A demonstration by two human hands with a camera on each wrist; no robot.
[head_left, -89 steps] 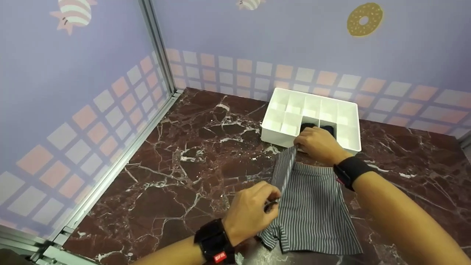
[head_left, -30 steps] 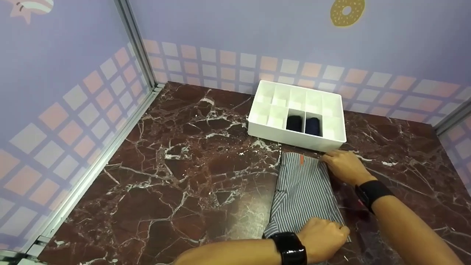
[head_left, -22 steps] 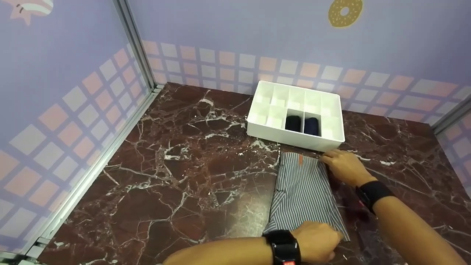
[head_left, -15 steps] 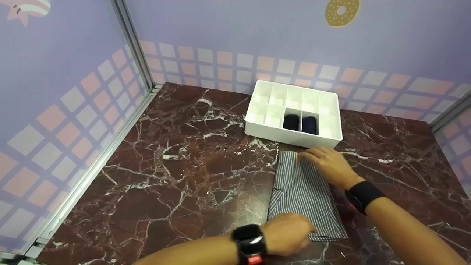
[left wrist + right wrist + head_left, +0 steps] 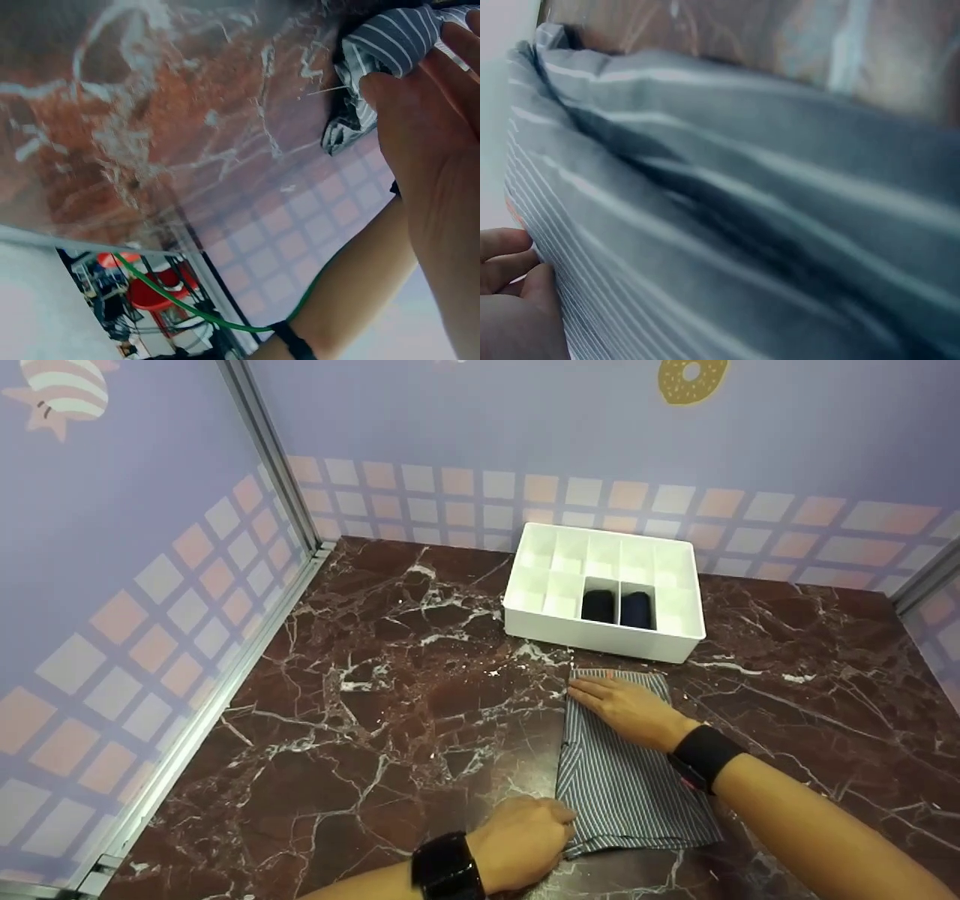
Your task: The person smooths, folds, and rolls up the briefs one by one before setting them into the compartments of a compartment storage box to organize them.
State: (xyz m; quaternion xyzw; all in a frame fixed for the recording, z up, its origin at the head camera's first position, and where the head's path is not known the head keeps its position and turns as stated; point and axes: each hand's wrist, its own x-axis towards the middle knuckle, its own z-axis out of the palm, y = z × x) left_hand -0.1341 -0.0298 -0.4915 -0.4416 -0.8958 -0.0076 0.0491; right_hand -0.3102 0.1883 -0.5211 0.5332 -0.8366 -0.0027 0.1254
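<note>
Grey-and-white striped shorts [image 5: 626, 787] lie folded lengthwise on the marbled table, an orange tag at the waistband. My right hand [image 5: 626, 709] rests on the upper part of the cloth, fingers extended toward its left edge. At the lower left corner, my left hand [image 5: 525, 840] has curled fingers on the hem. The left wrist view shows the striped cloth [image 5: 390, 45] bunched between the thumb and fingers of that hand. In the right wrist view, folded layers of the shorts [image 5: 705, 187] fill most of the picture, with my fingertips [image 5: 506, 244] against them at the left.
Behind the shorts stands a white divided box [image 5: 600, 637]. Two of its front compartments hold a black rolled cloth [image 5: 598, 606] and a navy one [image 5: 636, 610]. Patterned walls with metal frame edges [image 5: 262, 442] bound the table at the back and sides.
The shorts, earlier spread with one side lifted, now lie folded in half. My left hand has slid from the lower right hem to the lower left corner; my right hand has moved left across the cloth.
</note>
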